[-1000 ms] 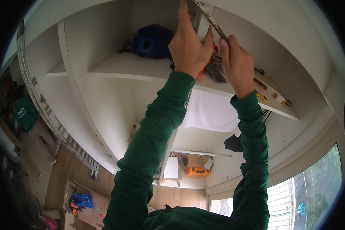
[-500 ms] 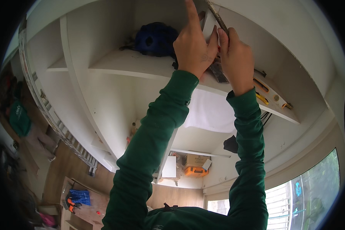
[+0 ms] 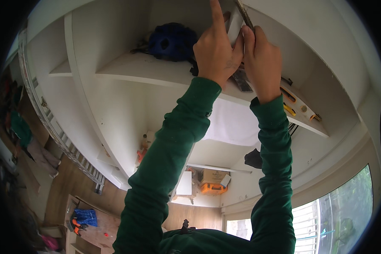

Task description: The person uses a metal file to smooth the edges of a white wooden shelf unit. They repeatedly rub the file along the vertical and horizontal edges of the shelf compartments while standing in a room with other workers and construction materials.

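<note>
Both my arms reach up in green sleeves to a white shelf unit. My left hand [image 3: 217,53] is raised with the index finger stretched upward and the thumb apart, close to my right hand; its other fingers are partly hidden. Closed, my right hand [image 3: 263,63] pinches a thin dark worn rod [image 3: 245,16] between thumb and fingers. The rod's upper end runs out of the picture. Behind the hands, a dark flat metal blade [image 3: 241,80] lies at the shelf's edge.
The shelf [image 3: 152,73] holds a blue helmet [image 3: 173,41], a spirit level [image 3: 301,108] and a yellow utility knife [image 3: 289,109]. A ladder [image 3: 55,125] stands at left, with another person [image 3: 23,131] beyond it. Below are a workbench [image 3: 103,228] and an orange case [image 3: 213,188].
The rod and both hands sit slightly farther right and lower in the picture. The view has shifted a little. The other person at left has changed posture.
</note>
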`<move>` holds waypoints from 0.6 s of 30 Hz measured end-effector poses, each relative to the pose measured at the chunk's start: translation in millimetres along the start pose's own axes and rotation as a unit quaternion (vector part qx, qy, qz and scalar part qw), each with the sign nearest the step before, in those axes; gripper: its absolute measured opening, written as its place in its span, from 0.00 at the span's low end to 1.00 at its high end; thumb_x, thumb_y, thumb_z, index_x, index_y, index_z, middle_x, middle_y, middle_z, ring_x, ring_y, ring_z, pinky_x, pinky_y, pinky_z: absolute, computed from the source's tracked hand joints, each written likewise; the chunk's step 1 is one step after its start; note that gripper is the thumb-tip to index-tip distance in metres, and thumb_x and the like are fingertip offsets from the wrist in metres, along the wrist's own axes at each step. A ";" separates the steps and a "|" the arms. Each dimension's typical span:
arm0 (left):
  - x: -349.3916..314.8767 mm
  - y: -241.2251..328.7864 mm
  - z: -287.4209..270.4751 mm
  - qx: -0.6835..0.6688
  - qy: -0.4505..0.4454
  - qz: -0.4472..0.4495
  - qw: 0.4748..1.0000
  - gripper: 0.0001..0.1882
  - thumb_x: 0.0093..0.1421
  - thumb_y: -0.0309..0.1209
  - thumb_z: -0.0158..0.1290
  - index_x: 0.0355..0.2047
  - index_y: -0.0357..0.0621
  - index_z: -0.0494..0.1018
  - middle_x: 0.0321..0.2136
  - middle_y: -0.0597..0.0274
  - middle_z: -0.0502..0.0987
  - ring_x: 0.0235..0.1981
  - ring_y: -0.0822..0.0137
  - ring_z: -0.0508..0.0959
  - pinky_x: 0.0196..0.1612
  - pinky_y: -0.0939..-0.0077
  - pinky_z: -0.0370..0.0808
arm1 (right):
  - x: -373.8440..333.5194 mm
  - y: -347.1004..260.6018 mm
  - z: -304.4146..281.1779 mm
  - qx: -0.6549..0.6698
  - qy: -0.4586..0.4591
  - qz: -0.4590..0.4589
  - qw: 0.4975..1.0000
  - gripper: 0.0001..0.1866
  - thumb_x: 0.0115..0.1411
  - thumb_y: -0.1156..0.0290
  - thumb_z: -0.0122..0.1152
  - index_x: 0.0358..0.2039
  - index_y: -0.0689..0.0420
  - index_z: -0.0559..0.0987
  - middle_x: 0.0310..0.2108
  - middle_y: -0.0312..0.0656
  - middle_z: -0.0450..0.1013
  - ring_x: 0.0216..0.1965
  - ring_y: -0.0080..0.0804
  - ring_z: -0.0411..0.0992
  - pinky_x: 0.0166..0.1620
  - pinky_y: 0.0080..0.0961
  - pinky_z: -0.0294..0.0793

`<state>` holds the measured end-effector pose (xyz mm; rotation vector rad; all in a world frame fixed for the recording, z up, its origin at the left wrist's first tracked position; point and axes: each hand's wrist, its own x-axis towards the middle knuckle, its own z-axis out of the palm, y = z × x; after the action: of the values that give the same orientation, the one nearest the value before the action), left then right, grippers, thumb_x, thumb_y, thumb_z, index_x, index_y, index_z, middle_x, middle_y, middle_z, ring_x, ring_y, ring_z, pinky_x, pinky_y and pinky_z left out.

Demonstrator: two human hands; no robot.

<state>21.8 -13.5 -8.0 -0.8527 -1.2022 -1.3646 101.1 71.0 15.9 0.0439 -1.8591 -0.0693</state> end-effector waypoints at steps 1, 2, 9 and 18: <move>0.2 -0.2 -0.9 0.006 -0.004 0.007 1.000 0.46 0.63 0.40 0.54 0.71 0.32 0.42 0.44 0.41 0.80 0.39 0.45 0.83 0.39 0.63 0.80 | 2.0 -0.4 -0.2 -0.003 -0.028 0.036 0.999 0.18 0.69 0.55 0.51 0.32 0.58 0.72 0.16 0.51 0.71 0.21 0.57 0.72 0.24 0.45 0.70; 1.1 -0.7 -1.0 0.013 -0.005 0.014 1.000 0.46 0.63 0.40 0.54 0.70 0.31 0.42 0.44 0.41 0.80 0.39 0.45 0.83 0.39 0.63 0.80 | 4.1 -1.3 -0.4 0.004 0.013 -0.011 1.000 0.18 0.70 0.55 0.51 0.32 0.58 0.73 0.16 0.51 0.71 0.21 0.57 0.72 0.24 0.45 0.69; 2.1 1.9 -0.6 -0.011 0.008 0.010 1.000 0.46 0.63 0.39 0.55 0.70 0.31 0.42 0.44 0.41 0.80 0.39 0.45 0.83 0.39 0.61 0.80 | 9.7 -6.0 -6.2 0.029 0.039 -0.016 0.999 0.19 0.70 0.55 0.50 0.32 0.59 0.73 0.16 0.51 0.71 0.21 0.57 0.71 0.23 0.44 0.69; 2.5 2.8 -0.3 -0.026 0.014 -0.006 1.000 0.46 0.61 0.38 0.56 0.71 0.34 0.42 0.43 0.41 0.80 0.40 0.44 0.82 0.40 0.60 0.79 | 7.9 -0.7 -8.9 0.042 0.038 -0.011 0.998 0.18 0.70 0.57 0.50 0.29 0.59 0.70 0.16 0.52 0.69 0.20 0.58 0.69 0.24 0.44 0.68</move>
<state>24.1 -14.2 -5.1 -0.8612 -1.1567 -1.4175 107.3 69.5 26.0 0.1229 -1.7841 -0.0039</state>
